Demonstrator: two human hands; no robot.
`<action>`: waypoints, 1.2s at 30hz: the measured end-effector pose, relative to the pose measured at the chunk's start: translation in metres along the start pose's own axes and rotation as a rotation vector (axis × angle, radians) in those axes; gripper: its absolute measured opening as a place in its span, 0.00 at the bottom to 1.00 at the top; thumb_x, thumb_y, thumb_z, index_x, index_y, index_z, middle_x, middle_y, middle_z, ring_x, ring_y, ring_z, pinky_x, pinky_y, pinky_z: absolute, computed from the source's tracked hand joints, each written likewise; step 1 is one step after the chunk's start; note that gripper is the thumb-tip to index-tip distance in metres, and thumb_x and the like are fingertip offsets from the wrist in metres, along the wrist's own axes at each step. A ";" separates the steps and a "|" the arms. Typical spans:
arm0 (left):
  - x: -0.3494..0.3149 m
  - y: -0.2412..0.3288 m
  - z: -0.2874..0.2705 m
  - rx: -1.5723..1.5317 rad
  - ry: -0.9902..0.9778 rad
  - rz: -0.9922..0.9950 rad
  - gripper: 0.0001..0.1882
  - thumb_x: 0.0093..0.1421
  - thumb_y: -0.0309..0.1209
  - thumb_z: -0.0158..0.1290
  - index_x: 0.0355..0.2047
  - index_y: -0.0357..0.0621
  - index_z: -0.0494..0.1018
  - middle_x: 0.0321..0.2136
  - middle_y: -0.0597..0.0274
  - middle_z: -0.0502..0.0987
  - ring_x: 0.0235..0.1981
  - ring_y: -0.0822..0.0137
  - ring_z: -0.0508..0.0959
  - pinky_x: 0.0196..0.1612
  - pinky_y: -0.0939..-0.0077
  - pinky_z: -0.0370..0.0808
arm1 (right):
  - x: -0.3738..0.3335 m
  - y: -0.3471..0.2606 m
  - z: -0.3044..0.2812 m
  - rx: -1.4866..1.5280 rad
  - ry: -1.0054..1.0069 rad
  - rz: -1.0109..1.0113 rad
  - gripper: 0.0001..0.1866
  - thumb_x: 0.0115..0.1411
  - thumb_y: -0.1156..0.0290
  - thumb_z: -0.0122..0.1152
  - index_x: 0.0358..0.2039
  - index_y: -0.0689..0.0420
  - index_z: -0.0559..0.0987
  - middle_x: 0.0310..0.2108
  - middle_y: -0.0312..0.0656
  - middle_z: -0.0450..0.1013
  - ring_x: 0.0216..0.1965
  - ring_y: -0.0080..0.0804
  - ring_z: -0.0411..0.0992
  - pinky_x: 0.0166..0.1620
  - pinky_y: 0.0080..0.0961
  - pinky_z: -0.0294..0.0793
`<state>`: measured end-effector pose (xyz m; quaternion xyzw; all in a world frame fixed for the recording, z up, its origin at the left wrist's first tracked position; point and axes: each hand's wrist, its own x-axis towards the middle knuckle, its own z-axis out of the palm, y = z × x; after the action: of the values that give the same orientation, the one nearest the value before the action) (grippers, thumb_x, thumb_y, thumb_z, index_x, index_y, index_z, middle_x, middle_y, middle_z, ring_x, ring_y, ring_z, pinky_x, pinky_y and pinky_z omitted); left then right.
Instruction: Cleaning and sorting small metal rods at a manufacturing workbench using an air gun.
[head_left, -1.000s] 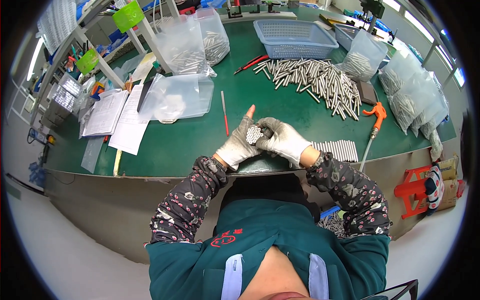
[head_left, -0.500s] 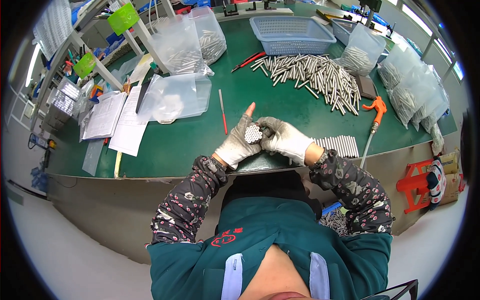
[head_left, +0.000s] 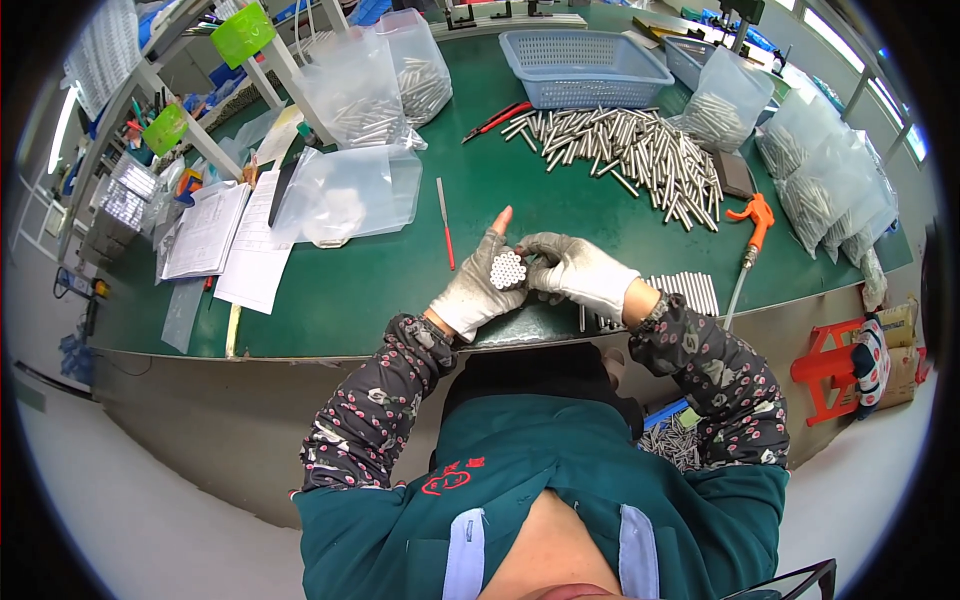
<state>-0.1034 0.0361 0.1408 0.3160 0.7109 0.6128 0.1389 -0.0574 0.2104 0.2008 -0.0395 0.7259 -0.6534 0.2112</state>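
both hands wear knit work gloves with a grey, slightly rubbery coating, and they meet at the near edge of the green table mat. the left hand wraps its fingers around a bundle of metal rods, with the bare orange-tipped index finger pointing straight up and away from the rest. the right hand curls its fingers close against the right side of the same bundle, so the two hands hold it together. the bundle shows its end face: small round silver tips packed tight into a roughly round, honeycomb-like cluster, smooth and dull-shiny. it sits just above the mat, near the person's chest, between the two palms. just right of the right wrist lies a flat row of similar rods, laid side by side at the table's edge. farther away, a loose heap of silver rods spreads across the mat, in front of a blue plastic mesh basket. an orange-handled tool with a thin metal shaft lies to the right. to the left, a thin red-handled pick lies near a limp, clear plastic bag, and white paper sheets sit farther left. clear bags filled with rods stand at the far left.
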 end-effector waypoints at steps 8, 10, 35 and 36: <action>0.002 0.010 0.001 -0.106 -0.035 -0.041 0.55 0.40 0.12 0.55 0.64 0.57 0.39 0.40 0.67 0.65 0.41 0.74 0.67 0.46 0.84 0.65 | 0.003 -0.011 -0.006 -0.218 0.063 -0.027 0.20 0.52 0.67 0.55 0.45 0.63 0.70 0.26 0.37 0.69 0.26 0.22 0.67 0.32 0.18 0.67; 0.002 0.011 0.002 -0.098 -0.060 -0.080 0.54 0.40 0.14 0.55 0.64 0.54 0.39 0.33 0.69 0.67 0.38 0.75 0.68 0.51 0.79 0.61 | 0.001 -0.015 -0.013 -0.378 0.111 -0.121 0.22 0.50 0.65 0.54 0.44 0.64 0.72 0.33 0.45 0.74 0.34 0.33 0.72 0.41 0.23 0.70; -0.006 0.016 0.003 -0.042 -0.021 -0.100 0.51 0.38 0.16 0.55 0.62 0.45 0.42 0.23 0.72 0.69 0.31 0.75 0.71 0.60 0.67 0.49 | -0.030 0.027 -0.268 -1.006 1.184 0.693 0.34 0.41 0.42 0.54 0.50 0.42 0.69 0.46 0.43 0.71 0.48 0.41 0.69 0.50 0.31 0.66; -0.002 0.016 0.003 -0.034 -0.003 -0.128 0.51 0.38 0.16 0.55 0.62 0.45 0.42 0.23 0.72 0.69 0.31 0.75 0.71 0.60 0.67 0.49 | -0.030 0.026 -0.274 -0.912 1.192 0.676 0.33 0.42 0.44 0.53 0.50 0.42 0.70 0.47 0.42 0.70 0.50 0.40 0.68 0.51 0.32 0.64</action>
<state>-0.0955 0.0376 0.1547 0.2685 0.7189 0.6142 0.1842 -0.1227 0.4791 0.1985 0.4528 0.8831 -0.1068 -0.0609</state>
